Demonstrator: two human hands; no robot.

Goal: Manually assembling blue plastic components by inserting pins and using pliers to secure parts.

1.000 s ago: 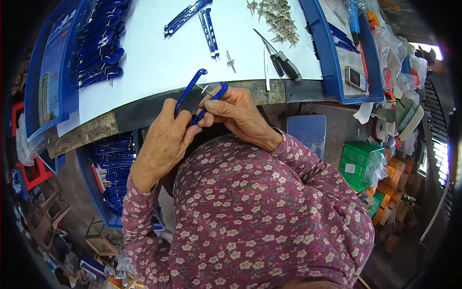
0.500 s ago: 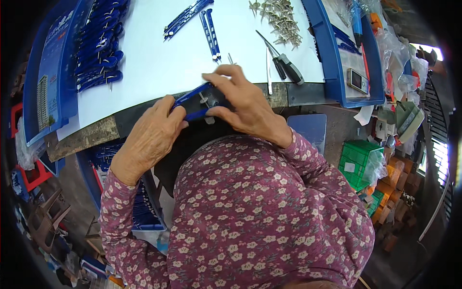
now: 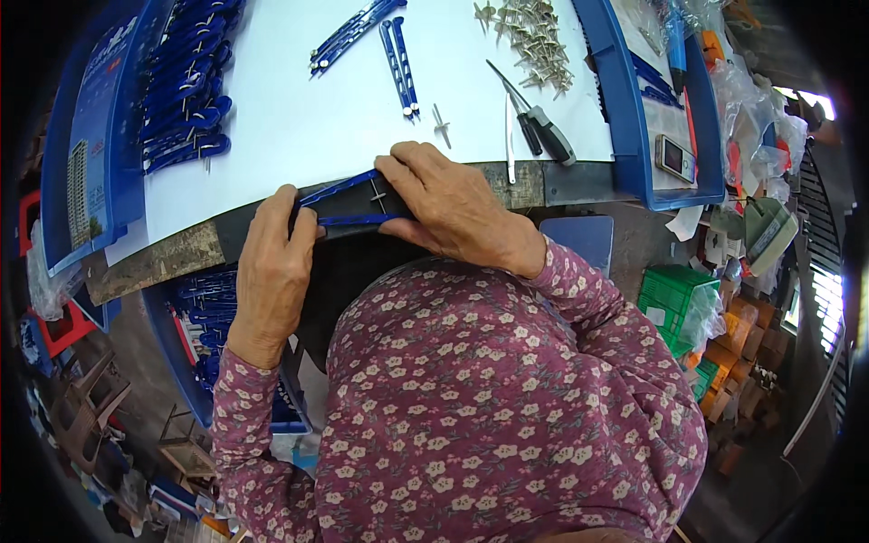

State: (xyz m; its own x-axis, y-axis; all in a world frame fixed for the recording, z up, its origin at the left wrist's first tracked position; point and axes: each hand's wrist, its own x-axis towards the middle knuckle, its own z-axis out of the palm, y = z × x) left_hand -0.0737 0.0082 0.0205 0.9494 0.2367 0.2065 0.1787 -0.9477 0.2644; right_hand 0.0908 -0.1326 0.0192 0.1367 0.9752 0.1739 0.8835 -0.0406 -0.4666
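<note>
My left hand (image 3: 270, 276) and my right hand (image 3: 453, 204) hold a blue two-armed piece (image 3: 348, 220) between them at the table's front edge. Its two slim arms lie spread apart, one above the other. A small silver pin with a disc (image 3: 377, 195) spans the gap near my right fingers. My left thumb and fingers close on the left ends, while my right fingers and thumb pinch the right ends. Beyond my right hand, a loose silver pin (image 3: 441, 125) lies on the white sheet. Another pair of perforated blue arms (image 3: 398, 68) rests farther back.
Blue pieces (image 3: 186, 104) are heaped at left beside a blue bin (image 3: 127, 136). Silver pins (image 3: 534, 45) form a pile at back right, near a screwdriver (image 3: 550, 134) and a thin silver tool (image 3: 510, 136). A blue tray (image 3: 638, 136) at right holds a phone (image 3: 675, 158).
Both hands have shifted left, and the blue piece now sits flatter with its arms more level. My left hand's fingers point more upward. The loose pin shows more fully.
</note>
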